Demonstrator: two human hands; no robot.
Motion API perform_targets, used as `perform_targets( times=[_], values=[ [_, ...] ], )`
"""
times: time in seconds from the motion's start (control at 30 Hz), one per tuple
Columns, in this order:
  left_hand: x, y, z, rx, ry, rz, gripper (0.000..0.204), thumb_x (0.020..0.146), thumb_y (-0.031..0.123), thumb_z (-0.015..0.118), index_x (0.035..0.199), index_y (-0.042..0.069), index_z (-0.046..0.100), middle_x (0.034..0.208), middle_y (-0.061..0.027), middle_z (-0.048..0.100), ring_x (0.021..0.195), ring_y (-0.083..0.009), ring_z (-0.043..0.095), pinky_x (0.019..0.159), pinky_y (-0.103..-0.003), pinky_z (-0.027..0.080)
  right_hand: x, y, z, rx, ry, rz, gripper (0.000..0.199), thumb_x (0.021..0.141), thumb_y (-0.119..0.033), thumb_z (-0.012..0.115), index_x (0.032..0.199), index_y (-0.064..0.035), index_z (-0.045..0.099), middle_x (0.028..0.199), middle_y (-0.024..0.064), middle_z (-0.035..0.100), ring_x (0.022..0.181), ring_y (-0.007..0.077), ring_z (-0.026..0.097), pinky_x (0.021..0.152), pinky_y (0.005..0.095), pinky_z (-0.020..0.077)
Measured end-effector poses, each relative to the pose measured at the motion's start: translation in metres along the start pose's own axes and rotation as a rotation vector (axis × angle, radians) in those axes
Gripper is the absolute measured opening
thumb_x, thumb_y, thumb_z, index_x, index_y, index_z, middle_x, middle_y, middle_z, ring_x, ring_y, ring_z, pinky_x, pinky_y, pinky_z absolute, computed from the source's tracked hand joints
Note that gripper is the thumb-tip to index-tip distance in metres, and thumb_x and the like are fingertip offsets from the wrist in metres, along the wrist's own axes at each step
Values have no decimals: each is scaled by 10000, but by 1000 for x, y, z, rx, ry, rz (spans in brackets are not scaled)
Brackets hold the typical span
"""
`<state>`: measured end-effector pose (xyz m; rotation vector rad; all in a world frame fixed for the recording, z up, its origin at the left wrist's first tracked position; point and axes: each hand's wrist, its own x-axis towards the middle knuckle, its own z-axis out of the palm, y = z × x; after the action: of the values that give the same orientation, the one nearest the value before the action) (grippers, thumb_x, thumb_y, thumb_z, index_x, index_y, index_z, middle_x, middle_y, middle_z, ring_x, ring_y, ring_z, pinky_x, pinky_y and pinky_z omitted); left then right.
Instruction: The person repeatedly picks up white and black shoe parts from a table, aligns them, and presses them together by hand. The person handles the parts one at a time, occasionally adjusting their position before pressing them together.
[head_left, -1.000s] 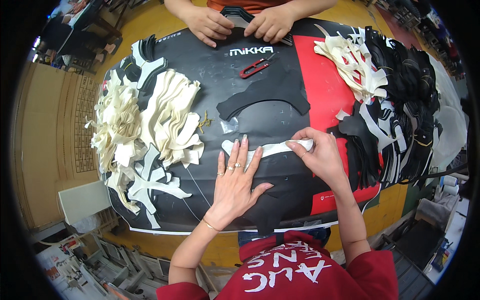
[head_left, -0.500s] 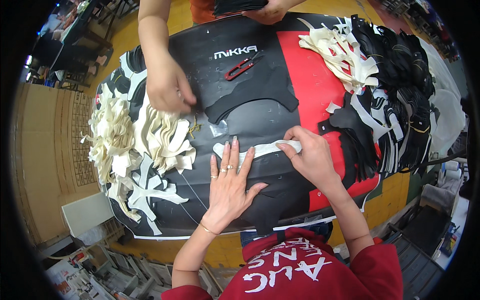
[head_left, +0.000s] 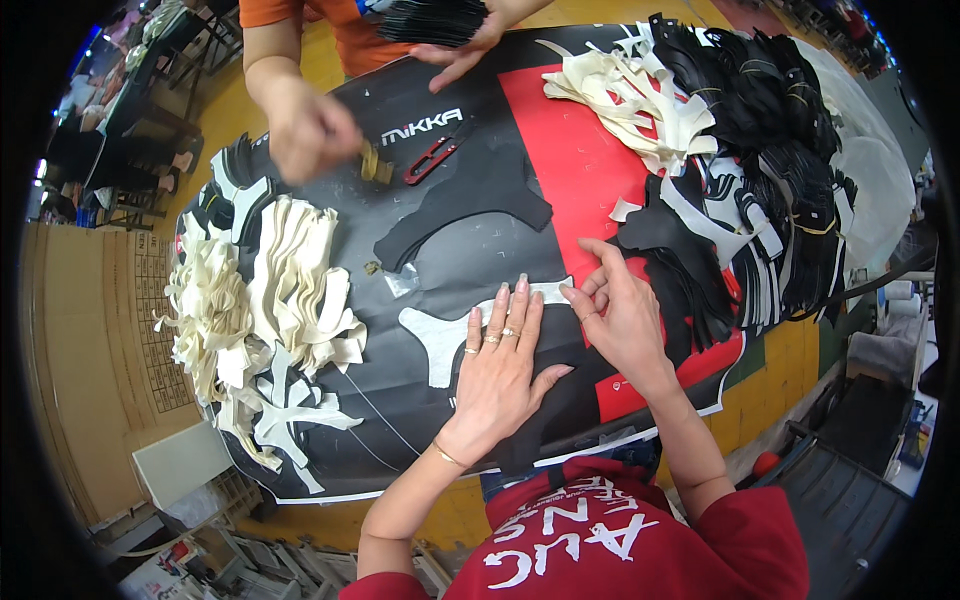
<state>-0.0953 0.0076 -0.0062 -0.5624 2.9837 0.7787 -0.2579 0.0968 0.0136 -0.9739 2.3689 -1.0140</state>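
My left hand (head_left: 497,375) lies flat with fingers stretched over a white, branched fabric piece (head_left: 432,345), pressing it onto a dark piece (head_left: 525,425) on the table. The dark piece's outline is hard to make out against the black surface. My right hand (head_left: 628,320) is at the white piece's right end, its thumb by the tip and its fingers apart. Beyond my hands lie curved black cut pieces (head_left: 475,200), a small clear plastic bag (head_left: 402,282) and red-handled thread snips (head_left: 432,160).
Cream fabric strips (head_left: 300,280) are heaped at left. More cream strips (head_left: 640,110) and bundled black pieces (head_left: 790,90) cover the right side. Across the table, a co-worker's blurred hand (head_left: 305,135) is near yellow bands (head_left: 374,165); the other holds a black stack (head_left: 435,20).
My left hand has slid right along the white piece, uncovering its forked left end. My right fingers have spread from their pinch. The co-worker's hand has moved away from the cream strips; the view has shifted.
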Motion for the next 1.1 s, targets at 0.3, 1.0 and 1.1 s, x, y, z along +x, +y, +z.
perform_targets(
  times=[0.3,1.0,1.1],
  values=[
    [0,-1,-1,10,-12,2,890,941,516,612,1583,7,263,1656,-222,203,1539,-400,174,1222,-567,134,-7,11,4,-100,-17,-102,299,895,-151,722,1182,-86,669,824,42,672,714,238,654,637,407,476],
    [-22,-47,-3,-33,498,-127,427,901,249,717,1252,43,586,1502,-222,442,1455,-392,343,1199,-548,240,-23,6,5,-543,-376,-363,688,1048,-423,469,1564,5,313,1668,164,218,1560,297,153,1254,506,67],
    [-27,-44,-6,-82,493,-146,322,871,211,742,1118,60,602,1372,-186,535,1330,-361,472,1152,-524,286,-25,7,9,-436,-230,-420,563,1009,-326,587,1476,-32,474,1552,165,427,1477,306,338,1212,506,195]
  ],
)
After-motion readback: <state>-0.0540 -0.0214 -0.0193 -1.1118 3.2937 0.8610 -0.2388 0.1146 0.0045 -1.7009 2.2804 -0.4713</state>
